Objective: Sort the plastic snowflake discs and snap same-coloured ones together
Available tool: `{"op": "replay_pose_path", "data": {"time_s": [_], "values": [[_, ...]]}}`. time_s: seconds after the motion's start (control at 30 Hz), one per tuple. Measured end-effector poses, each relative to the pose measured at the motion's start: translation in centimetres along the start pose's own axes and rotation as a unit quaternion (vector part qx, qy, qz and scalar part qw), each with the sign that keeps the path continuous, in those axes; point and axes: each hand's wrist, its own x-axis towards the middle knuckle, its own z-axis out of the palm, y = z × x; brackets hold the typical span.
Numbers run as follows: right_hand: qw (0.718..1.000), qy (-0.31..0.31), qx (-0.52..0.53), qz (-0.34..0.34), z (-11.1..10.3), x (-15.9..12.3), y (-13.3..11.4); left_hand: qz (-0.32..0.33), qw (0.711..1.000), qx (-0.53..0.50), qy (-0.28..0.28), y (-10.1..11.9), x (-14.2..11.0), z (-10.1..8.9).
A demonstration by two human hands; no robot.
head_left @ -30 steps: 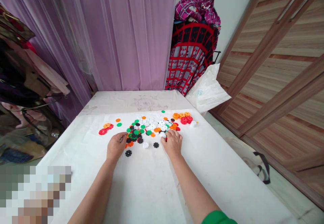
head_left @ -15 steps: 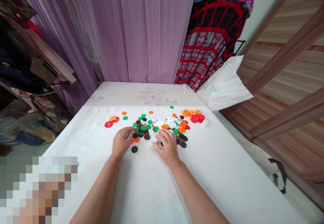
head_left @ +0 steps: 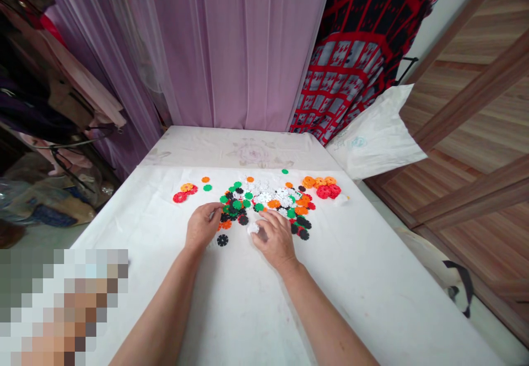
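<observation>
Notched plastic snowflake discs in green, black, orange, red and white lie in a loose heap on the table. My right hand (head_left: 275, 239) pinches a white snowflake disc (head_left: 253, 227) between thumb and fingers, at the heap's near side. At the heap's left edge is my left hand (head_left: 202, 224), fingers drawn together beside the green discs (head_left: 236, 204); whatever its fingertips hold is hidden. A single black disc (head_left: 222, 240) lies just right of the left wrist. White discs (head_left: 268, 192) are gathered toward the back of the heap.
Red discs (head_left: 180, 197) with an orange one lie at left, and orange discs (head_left: 320, 182) beside red ones at right. A white cloth (head_left: 330, 278) covers the table. Beyond the right edge is a white bag (head_left: 378, 140); a purple curtain (head_left: 248, 46) hangs behind.
The view has shifted slightly, so everything sits a little further right and higher. The white disc in my right hand shows more plainly. Both hands stay nearly in place.
</observation>
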Motion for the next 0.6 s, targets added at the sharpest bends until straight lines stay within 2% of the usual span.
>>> {"op": "replay_pose_path", "data": {"time_s": [0.3, 0.6], "values": [[0.999, -0.016, 0.002, 0.032, -0.55, -0.02, -0.37, 0.009, 1.0, 0.0, 0.0, 0.03, 0.01, -0.04], [0.995, -0.077, -0.009, 0.063, -0.87, -0.11, -0.49, 0.012, 1.0, 0.0, 0.002, -0.1, 0.03, 0.06]]}}
